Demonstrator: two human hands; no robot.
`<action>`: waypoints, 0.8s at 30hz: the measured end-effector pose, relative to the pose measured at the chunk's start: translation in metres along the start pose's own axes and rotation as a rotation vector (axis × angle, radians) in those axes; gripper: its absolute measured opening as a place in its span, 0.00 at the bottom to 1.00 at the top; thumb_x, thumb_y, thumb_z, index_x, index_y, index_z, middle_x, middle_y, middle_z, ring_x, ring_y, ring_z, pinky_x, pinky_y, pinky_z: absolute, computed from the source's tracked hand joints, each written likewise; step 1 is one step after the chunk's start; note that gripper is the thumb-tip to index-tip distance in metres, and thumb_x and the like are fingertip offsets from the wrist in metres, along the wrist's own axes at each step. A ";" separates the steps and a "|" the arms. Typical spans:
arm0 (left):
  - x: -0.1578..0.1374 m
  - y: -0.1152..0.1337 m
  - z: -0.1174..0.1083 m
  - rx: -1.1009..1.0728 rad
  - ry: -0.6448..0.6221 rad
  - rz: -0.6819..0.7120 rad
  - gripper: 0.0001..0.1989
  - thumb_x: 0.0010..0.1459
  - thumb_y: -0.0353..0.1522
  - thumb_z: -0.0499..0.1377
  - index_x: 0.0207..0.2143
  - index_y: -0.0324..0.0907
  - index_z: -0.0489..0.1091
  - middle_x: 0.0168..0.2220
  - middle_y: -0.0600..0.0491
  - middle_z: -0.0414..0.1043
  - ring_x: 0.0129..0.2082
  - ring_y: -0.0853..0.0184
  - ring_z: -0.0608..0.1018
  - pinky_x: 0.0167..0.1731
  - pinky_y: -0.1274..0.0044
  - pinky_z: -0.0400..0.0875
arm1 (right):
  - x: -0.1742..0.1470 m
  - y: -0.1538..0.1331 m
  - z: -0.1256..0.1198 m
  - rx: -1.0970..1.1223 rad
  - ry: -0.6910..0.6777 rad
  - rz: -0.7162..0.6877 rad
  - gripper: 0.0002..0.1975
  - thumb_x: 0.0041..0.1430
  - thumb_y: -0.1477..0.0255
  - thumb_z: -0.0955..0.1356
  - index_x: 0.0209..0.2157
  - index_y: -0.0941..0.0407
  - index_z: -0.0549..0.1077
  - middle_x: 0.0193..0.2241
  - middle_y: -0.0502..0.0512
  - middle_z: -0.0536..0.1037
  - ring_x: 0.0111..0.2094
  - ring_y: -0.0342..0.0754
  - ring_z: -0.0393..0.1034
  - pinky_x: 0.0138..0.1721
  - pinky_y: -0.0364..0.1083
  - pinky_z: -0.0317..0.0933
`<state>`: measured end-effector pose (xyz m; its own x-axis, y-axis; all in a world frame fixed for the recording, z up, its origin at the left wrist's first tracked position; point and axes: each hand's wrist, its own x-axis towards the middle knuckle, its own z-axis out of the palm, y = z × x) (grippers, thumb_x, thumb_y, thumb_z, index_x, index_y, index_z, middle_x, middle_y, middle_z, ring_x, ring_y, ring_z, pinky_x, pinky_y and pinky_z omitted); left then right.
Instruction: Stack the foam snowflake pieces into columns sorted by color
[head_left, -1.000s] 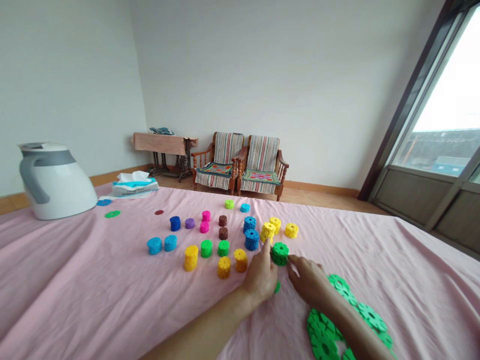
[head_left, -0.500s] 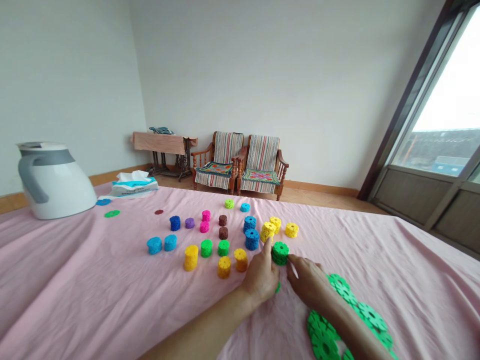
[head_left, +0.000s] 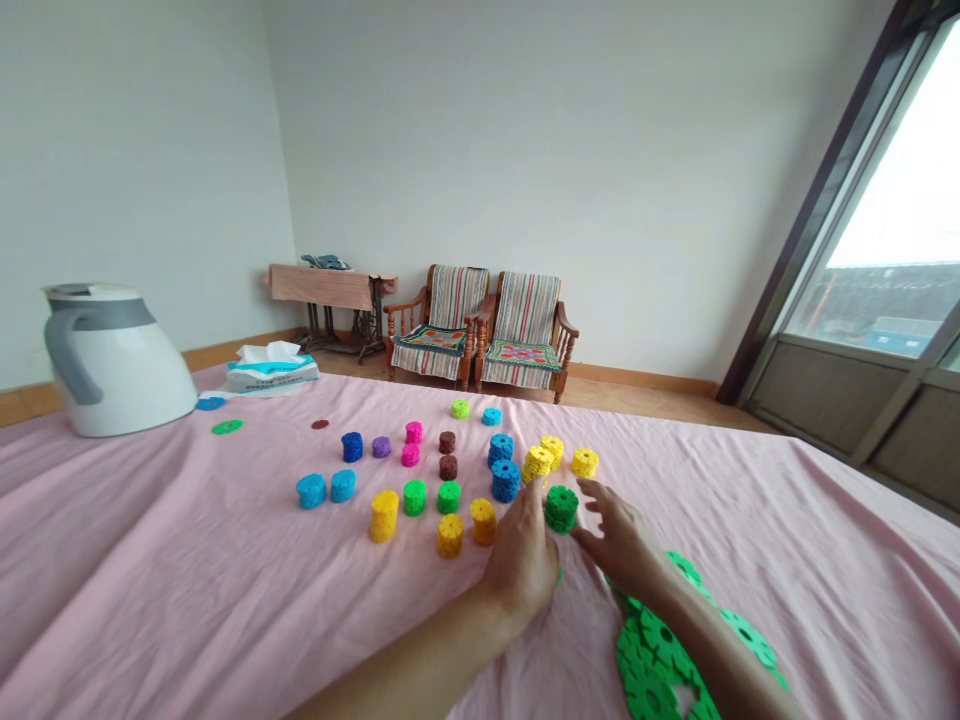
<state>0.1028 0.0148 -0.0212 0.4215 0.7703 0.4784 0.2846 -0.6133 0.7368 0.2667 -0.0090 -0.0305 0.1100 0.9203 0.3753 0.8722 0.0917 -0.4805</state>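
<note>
A dark green stack of flower-shaped plastic discs [head_left: 562, 509] stands upright on the pink cloth between my hands. Along its left side is my left hand [head_left: 523, 560], with a finger stretched forward; its other fingers are partly hidden. A bit of green [head_left: 559, 575] shows at the edge of that hand. To the right of the stack, my right hand [head_left: 621, 535] is open, its thumb and fingers apart and nothing in them. Yellow disc stacks [head_left: 538, 463] stand just beyond, and blue stacks [head_left: 505, 482] are at the left. Loose green discs [head_left: 652, 655] lie partly under my right forearm.
More stacks stand leftward, including orange-yellow [head_left: 384, 516], green [head_left: 414, 498], light blue [head_left: 311, 491], pink [head_left: 413, 432] and brown [head_left: 448, 467]. A white jug [head_left: 131, 370] and a tissue pack [head_left: 271, 370] are at the far left. Two wooden chairs [head_left: 521, 340] stand beyond the table.
My right hand has come off the green stack, lifting and spreading its fingers. The stack stays put, and my left hand remains at its left side.
</note>
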 end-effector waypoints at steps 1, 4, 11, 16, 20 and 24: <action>-0.001 0.002 0.000 0.003 0.041 0.015 0.33 0.46 0.16 0.47 0.56 0.42 0.53 0.51 0.46 0.66 0.51 0.63 0.69 0.53 0.69 0.64 | 0.003 -0.001 -0.002 -0.007 -0.017 -0.032 0.29 0.51 0.74 0.63 0.56 0.59 0.58 0.54 0.66 0.67 0.54 0.54 0.64 0.50 0.53 0.61; -0.002 0.012 -0.006 0.000 0.181 0.072 0.26 0.51 0.18 0.46 0.52 0.41 0.57 0.47 0.47 0.67 0.48 0.64 0.71 0.49 0.71 0.66 | 0.013 -0.014 -0.015 -0.071 -0.121 -0.130 0.30 0.47 0.77 0.66 0.55 0.59 0.61 0.53 0.65 0.68 0.57 0.54 0.60 0.54 0.53 0.56; 0.007 0.019 -0.029 -0.116 0.502 0.212 0.22 0.55 0.21 0.48 0.52 0.41 0.59 0.42 0.47 0.69 0.38 0.66 0.74 0.38 0.74 0.71 | 0.040 -0.053 -0.034 -0.210 -0.466 -0.166 0.25 0.43 0.82 0.69 0.47 0.59 0.69 0.48 0.64 0.71 0.49 0.54 0.65 0.48 0.49 0.58; 0.013 0.009 -0.038 -0.108 0.587 0.175 0.24 0.52 0.20 0.49 0.51 0.41 0.60 0.42 0.48 0.69 0.36 0.68 0.74 0.35 0.76 0.71 | 0.050 -0.058 -0.030 -0.254 -0.571 -0.225 0.18 0.42 0.82 0.70 0.39 0.58 0.73 0.43 0.60 0.72 0.44 0.50 0.67 0.43 0.45 0.58; 0.017 0.006 -0.040 -0.115 0.605 0.164 0.25 0.52 0.19 0.49 0.53 0.41 0.59 0.41 0.49 0.69 0.37 0.67 0.74 0.35 0.77 0.71 | 0.051 -0.061 -0.028 -0.264 -0.587 -0.233 0.13 0.43 0.82 0.69 0.34 0.58 0.75 0.39 0.59 0.74 0.41 0.49 0.67 0.40 0.43 0.57; 0.018 0.006 -0.040 -0.114 0.605 0.163 0.24 0.52 0.19 0.48 0.51 0.40 0.60 0.40 0.49 0.69 0.38 0.67 0.74 0.35 0.77 0.71 | 0.049 -0.065 -0.027 -0.279 -0.569 -0.225 0.13 0.43 0.83 0.67 0.33 0.59 0.75 0.37 0.59 0.76 0.39 0.48 0.68 0.38 0.43 0.57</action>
<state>0.0770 0.0319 0.0108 -0.1191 0.6510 0.7497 0.1504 -0.7345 0.6617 0.2287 0.0201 0.0408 -0.2905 0.9543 -0.0705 0.9434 0.2733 -0.1881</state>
